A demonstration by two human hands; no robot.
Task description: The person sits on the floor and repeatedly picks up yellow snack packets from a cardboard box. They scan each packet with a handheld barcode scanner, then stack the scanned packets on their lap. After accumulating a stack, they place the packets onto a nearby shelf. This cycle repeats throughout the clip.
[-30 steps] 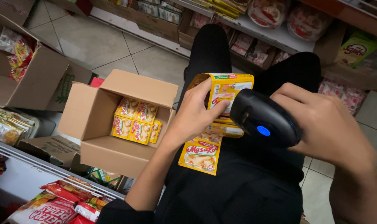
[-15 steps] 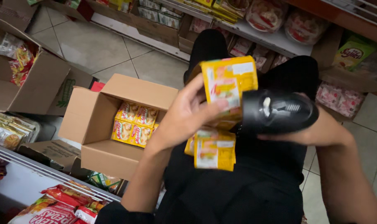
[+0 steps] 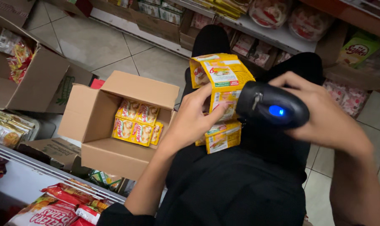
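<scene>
The left hand (image 3: 194,121) pinches a yellow sachet strip (image 3: 221,79); the right hand (image 3: 323,117) wraps around the black scanner (image 3: 273,109). The loosely held strip could slip onto the lap.

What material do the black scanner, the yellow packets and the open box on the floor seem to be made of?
Scanner in the right hand: probably hard plastic, smooth black shell with soft glare and a lit blue spot.
Yellow packets in the left hand: likely thin printed film or foil, glossy and creased.
Open box: corrugated cardboard, matte brown with folded flaps.
</scene>
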